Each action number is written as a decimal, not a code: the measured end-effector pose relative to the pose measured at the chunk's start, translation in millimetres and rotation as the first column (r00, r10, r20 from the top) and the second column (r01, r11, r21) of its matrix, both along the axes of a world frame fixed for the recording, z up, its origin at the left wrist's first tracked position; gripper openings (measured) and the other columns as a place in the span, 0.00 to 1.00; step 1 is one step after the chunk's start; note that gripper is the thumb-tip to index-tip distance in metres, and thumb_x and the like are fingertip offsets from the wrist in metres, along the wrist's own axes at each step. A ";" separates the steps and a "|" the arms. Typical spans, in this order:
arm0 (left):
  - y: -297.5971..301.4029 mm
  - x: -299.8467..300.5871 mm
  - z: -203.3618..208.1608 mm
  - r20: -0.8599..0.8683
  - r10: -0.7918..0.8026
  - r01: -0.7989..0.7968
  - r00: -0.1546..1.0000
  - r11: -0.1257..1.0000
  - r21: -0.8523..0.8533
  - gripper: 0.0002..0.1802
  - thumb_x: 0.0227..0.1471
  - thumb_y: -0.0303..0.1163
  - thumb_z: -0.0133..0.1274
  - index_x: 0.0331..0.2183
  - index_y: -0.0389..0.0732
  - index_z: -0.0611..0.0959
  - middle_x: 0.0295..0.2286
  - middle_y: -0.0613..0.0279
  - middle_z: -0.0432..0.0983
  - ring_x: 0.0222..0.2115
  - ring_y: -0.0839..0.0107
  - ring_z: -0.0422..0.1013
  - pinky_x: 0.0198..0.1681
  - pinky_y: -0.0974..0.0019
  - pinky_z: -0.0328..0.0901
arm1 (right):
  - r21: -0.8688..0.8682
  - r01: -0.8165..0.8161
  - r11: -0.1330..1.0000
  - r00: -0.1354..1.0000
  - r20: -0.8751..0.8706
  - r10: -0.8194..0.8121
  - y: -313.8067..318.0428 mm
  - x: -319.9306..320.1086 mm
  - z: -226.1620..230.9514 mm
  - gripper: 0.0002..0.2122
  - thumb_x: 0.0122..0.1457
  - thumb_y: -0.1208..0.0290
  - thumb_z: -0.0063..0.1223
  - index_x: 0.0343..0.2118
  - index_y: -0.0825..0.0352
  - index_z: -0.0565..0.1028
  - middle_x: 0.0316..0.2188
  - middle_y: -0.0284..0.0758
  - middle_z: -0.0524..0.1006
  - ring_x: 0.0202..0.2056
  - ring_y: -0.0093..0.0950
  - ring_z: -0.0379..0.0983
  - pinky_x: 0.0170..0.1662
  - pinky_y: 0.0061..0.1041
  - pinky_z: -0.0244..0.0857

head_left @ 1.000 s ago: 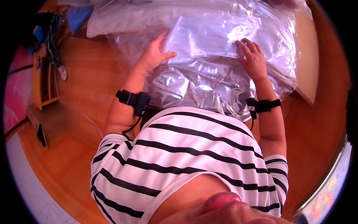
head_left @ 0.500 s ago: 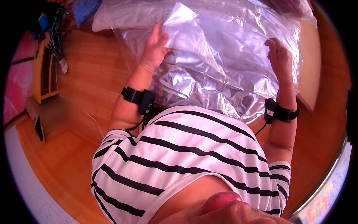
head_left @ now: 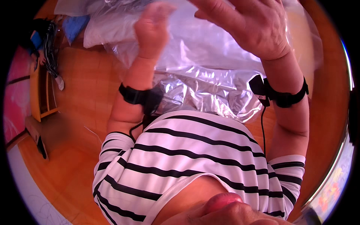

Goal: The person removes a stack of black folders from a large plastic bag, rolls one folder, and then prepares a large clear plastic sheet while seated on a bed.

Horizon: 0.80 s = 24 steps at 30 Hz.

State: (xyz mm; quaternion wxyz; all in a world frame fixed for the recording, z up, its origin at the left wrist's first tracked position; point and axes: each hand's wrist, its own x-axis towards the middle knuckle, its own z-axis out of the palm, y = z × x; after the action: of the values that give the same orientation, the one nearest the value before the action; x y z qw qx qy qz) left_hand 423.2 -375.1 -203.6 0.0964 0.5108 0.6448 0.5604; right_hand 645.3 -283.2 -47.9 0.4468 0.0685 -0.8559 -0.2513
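Note:
A large sheet of clear, shiny plastic (head_left: 210, 92) covers the surface in front of me and hangs in crinkled folds toward my body. My left hand (head_left: 152, 35) is raised over its left part, smeared by motion, so its fingers cannot be made out. Higher and closer to the camera, my right hand (head_left: 253, 28) is over the right part with its fingers stretched out and apart. Its fingertips run past the upper edge of the picture. I see nothing held in the right hand.
A whitish plastic-wrapped bundle (head_left: 99, 32) lies at the far left, with a blue item (head_left: 75, 28) beyond it. Another person (head_left: 50, 48) in dark clothes is at the left by a wooden frame (head_left: 36, 93). A thin white cord lies on the wooden floor (head_left: 86, 93).
My right hand has risen toward the camera and spread its fingers. The left hand has moved up. The plastic lies flatter, its raised fold by the left hand gone.

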 end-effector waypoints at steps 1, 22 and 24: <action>0.0 -6.6 10.2 0.268 0.010 -0.028 0.963 0.997 0.065 0.24 0.52 0.38 0.63 0.47 0.35 0.77 0.43 0.54 0.77 0.41 0.61 0.74 0.42 0.60 0.69 | 0.148 -0.027 0.989 0.991 -0.126 0.046 23.3 -7.2 1.8 0.10 0.57 0.62 0.57 0.35 0.63 0.80 0.36 0.38 0.76 0.37 0.38 0.73 0.43 0.36 0.68; -85.0 -152.7 -110.9 0.956 0.102 -0.436 0.275 0.899 0.030 0.14 0.59 0.34 0.49 0.42 0.35 0.80 0.39 0.54 0.80 0.40 0.56 0.75 0.43 0.52 0.69 | -0.513 0.682 0.521 0.704 0.653 -0.279 18.9 142.2 -195.9 0.15 0.55 0.76 0.48 0.46 0.56 0.76 0.45 0.35 0.80 0.48 0.37 0.76 0.51 0.35 0.68; -87.0 -135.3 -78.9 0.994 0.011 -0.497 0.109 0.867 0.045 0.13 0.61 0.31 0.44 0.43 0.36 0.77 0.40 0.52 0.79 0.39 0.56 0.75 0.42 0.52 0.70 | -0.614 0.692 0.379 0.719 0.630 -0.293 25.8 163.6 -158.5 0.11 0.56 0.75 0.51 0.43 0.61 0.77 0.36 0.43 0.81 0.37 0.47 0.78 0.37 0.37 0.71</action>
State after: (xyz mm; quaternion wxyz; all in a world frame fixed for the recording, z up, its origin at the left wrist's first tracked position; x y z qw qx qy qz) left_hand 287.9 -462.2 -282.4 0.2895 -0.0884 0.3866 0.8712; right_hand 808.8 -257.4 -206.4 0.1293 -0.3618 -0.9203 0.0738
